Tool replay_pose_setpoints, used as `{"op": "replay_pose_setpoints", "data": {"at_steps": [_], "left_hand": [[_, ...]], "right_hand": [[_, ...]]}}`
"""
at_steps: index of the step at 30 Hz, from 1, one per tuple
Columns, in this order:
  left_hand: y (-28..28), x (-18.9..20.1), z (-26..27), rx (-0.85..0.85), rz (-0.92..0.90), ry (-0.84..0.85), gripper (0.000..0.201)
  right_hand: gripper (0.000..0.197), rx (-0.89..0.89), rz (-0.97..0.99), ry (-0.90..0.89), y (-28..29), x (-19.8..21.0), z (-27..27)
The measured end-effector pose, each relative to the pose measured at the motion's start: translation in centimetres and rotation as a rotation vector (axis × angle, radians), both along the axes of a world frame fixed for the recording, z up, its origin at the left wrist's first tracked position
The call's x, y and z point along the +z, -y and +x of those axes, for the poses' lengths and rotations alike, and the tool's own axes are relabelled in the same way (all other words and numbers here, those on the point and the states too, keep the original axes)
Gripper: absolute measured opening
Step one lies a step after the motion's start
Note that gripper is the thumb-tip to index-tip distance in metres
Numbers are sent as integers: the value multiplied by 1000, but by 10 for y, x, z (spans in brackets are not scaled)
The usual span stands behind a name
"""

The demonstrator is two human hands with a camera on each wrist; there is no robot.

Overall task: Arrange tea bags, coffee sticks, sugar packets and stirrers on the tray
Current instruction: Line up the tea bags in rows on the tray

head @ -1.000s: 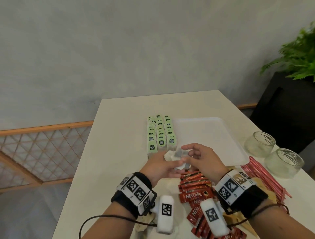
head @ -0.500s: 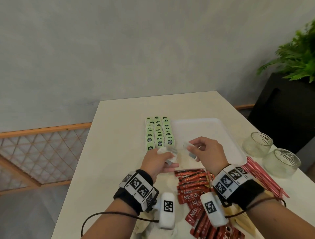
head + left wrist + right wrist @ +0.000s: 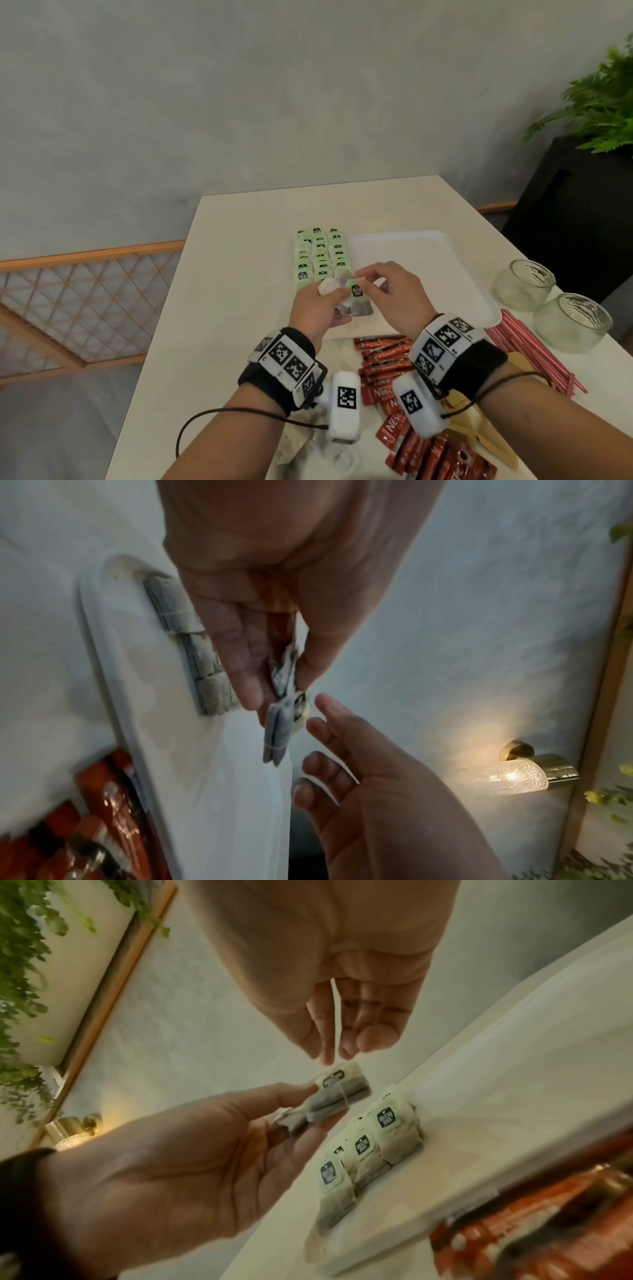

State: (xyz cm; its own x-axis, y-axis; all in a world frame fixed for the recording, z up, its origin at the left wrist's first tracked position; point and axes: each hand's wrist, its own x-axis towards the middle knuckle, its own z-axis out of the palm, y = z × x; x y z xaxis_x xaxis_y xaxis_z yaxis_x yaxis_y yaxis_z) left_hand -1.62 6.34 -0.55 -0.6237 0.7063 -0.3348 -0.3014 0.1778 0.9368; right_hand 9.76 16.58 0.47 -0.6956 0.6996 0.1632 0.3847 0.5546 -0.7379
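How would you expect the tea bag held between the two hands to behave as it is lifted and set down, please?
Probably very light: the left hand holds the tea bag with fingertips alone. Likely floppy, since its paper looks creased and folded. Its green tag sits on a thin string near the right hand, so it may dangle or snag.

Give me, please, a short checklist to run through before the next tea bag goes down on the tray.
1. Left hand grips the tea bag bundle: ok.
2. Right hand pinches the front tea bag at its tag: ok.
3. Front tea bag's string free of the others in the bundle: cannot tell.
4. Tea bag rows on the tray's left side lie in tidy order: ok.
5. Tray has bare floor beside the rows: ok.
6. Coffee sticks lie on the table, off the tray: ok.
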Motion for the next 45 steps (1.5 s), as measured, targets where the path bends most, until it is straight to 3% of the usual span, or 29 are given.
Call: {"op": "replay_pose_setpoints", "data": {"at_steps": [5,8,13,17,23,33,37,40,45], "left_hand": [[5,-1,-6,-52,-24,-29,4],[11,-6,-18,3,-30,-34,16],[21,-8,-44,108,-12,-25,6],[23,-7,-60,174,7,-30,3],[27,-8,-73,200,26,-18,12],[30,-10,-68,155,24,-10,15],[27,-9,-59,85,16,-8,17],[22,-8,-51,24,10,-21,19],[17,-1,-34,-100,12,21,21]], "right_hand": [[15,6,-150,74,-11,-9,-13],[11,9,-258,105,-16,-17,-18],[7,26,-241,227,-26,-27,-28],[6,58,-170,236,-27,-29,-44],[8,96,-259,167,-27,-34,-70],[9,112,-291,158,-26,-31,-81],[14,61,-257,67,-25,-25,-70],[24,44,-356,-6,-24,-16,-62],[3,155,-472,-51,-22,-9,-45]]}}
